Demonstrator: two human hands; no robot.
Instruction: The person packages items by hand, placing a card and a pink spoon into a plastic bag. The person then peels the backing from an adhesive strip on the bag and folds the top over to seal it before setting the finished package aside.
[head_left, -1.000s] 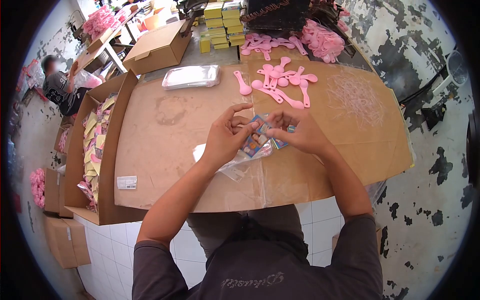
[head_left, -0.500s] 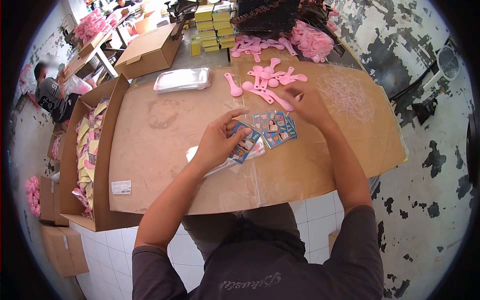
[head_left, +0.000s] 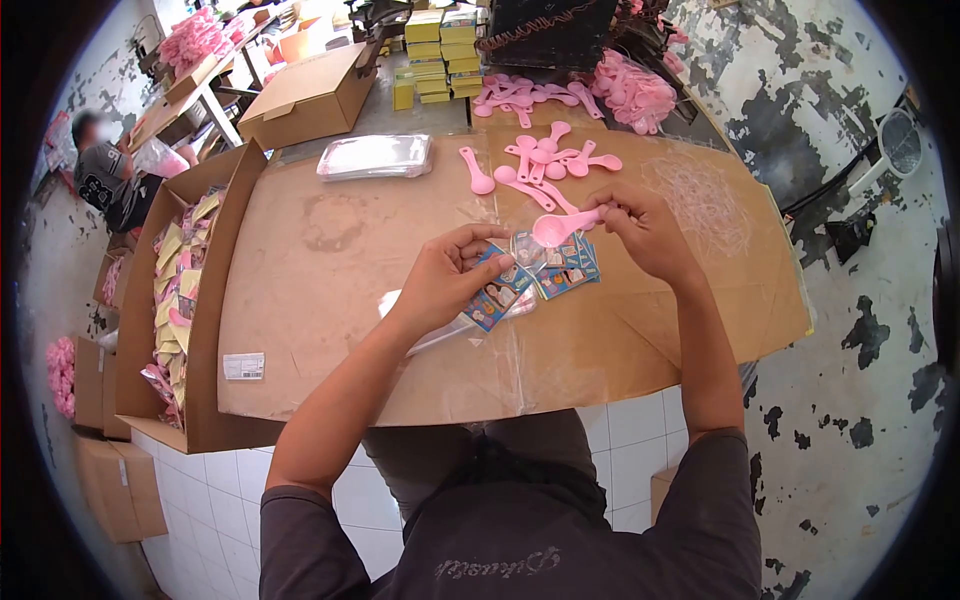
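Note:
My left hand (head_left: 450,280) is closed on a blue printed card (head_left: 497,298), which appears to be in a clear plastic bag whose mouth points right. A pink measuring spoon (head_left: 552,230) is pinched by its handle in my right hand (head_left: 640,232), its bowl just right of the bag's mouth. Under the spoon lie several more blue cards (head_left: 570,280), fanned on the cardboard. Beyond my hands is a loose group of pink spoons (head_left: 545,158), with a single spoon (head_left: 477,172) to its left. Clear bags (head_left: 430,338) lie partly beneath my left hand.
An open carton (head_left: 200,330) of packed pieces stands left. A stack of clear bags (head_left: 375,157) lies at the back, near stacked yellow-edged cards (head_left: 430,60). Clear strips (head_left: 700,205) are heaped right. A person (head_left: 105,170) sits at far left.
My right hand has picked up a pink spoon from the group and brought it left, over the cards. The left hand keeps its hold on the card.

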